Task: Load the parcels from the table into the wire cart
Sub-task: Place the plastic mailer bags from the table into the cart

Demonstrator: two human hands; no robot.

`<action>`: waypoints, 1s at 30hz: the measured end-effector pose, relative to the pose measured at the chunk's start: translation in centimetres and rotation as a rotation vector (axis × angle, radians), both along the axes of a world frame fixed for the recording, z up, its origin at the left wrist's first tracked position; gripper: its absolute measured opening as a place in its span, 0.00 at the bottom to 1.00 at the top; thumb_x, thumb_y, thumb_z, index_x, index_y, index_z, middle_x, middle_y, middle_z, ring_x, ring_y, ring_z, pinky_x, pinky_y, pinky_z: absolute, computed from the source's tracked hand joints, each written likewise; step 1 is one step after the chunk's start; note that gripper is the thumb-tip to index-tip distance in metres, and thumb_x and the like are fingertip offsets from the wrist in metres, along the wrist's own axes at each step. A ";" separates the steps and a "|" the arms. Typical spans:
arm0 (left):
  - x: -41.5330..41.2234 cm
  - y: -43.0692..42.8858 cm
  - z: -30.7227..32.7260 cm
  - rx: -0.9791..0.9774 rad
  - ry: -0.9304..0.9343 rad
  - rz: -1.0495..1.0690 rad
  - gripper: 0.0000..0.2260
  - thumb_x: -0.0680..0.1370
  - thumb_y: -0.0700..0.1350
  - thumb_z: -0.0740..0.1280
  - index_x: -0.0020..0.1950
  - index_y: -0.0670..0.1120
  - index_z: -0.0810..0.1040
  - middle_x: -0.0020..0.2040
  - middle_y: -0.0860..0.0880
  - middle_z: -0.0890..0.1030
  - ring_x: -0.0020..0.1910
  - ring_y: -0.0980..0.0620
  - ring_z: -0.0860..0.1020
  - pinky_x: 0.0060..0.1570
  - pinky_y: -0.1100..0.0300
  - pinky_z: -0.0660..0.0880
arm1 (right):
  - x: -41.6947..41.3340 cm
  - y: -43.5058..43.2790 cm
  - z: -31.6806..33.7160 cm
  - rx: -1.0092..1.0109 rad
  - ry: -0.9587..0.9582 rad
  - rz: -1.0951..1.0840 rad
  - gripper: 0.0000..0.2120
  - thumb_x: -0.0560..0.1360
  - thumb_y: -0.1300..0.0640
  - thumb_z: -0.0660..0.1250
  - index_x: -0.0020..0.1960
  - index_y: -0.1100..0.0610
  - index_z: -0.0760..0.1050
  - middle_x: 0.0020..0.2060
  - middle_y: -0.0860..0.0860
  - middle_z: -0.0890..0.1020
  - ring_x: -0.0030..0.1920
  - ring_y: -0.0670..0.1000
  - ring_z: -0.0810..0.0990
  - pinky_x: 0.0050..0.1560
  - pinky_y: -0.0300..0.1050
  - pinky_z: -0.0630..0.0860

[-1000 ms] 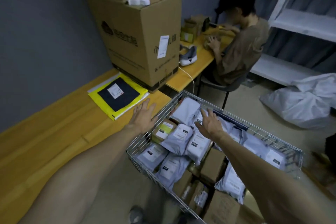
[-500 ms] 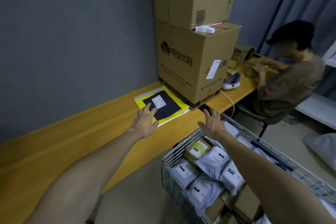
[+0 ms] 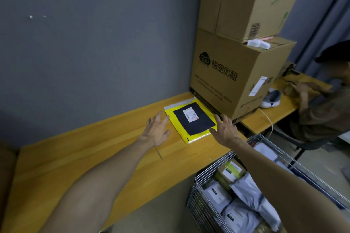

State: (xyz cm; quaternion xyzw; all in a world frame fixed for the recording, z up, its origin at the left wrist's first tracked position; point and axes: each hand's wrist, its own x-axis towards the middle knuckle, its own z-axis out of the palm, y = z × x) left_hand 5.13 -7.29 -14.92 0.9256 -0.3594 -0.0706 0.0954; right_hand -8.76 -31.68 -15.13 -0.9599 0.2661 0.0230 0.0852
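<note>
Moved off the silver wire cart (image 3: pixel 200 206): left hand (image 3: pixel 156 131) and right hand (image 3: pixel 225 131), fingers spread, flank the flat yellow padded mailer (image 3: pixel 177 126). Pickup likely next.

- Lower cardboard box (image 3: pixel 227 58): a cloud logo beside the black characters "悟空优租". The smaller lines beneath and its white side label are too blurred to read.
- Upper cardboard box (image 3: pixel 236 0): a barcode and green characters, cut off.
- Black parcel (image 3: pixel 197 123): a white label, print illegible.

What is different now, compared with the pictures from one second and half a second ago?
The right hand moved from over the wire cart to the right edge of the flat parcel stack on the table; the left hand reached its left edge. Both are open, gripping nothing. The stack stayed beside the cardboard box.
</note>
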 end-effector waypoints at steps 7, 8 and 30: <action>2.7 -1.6 -2.0 0.017 0.045 0.024 0.26 0.83 0.53 0.58 0.79 0.49 0.55 0.80 0.41 0.49 0.78 0.41 0.55 0.77 0.44 0.50 | 3.4 -2.9 -0.9 -0.012 0.046 0.034 0.32 0.82 0.42 0.55 0.80 0.54 0.48 0.77 0.58 0.55 0.75 0.60 0.57 0.68 0.62 0.64; 3.1 -2.2 -2.3 0.022 0.051 0.029 0.26 0.83 0.53 0.58 0.79 0.49 0.55 0.80 0.41 0.49 0.78 0.41 0.55 0.77 0.44 0.50 | 3.9 -3.6 -1.2 -0.001 0.047 0.038 0.32 0.82 0.43 0.55 0.80 0.54 0.48 0.77 0.58 0.55 0.75 0.60 0.57 0.69 0.62 0.64; 9.0 -17.9 -14.4 0.214 0.168 0.080 0.30 0.83 0.59 0.56 0.81 0.52 0.49 0.79 0.42 0.53 0.78 0.43 0.53 0.76 0.44 0.50 | 12.5 -18.2 -14.4 0.209 0.228 0.086 0.33 0.82 0.42 0.56 0.80 0.53 0.48 0.78 0.58 0.54 0.77 0.60 0.54 0.71 0.60 0.62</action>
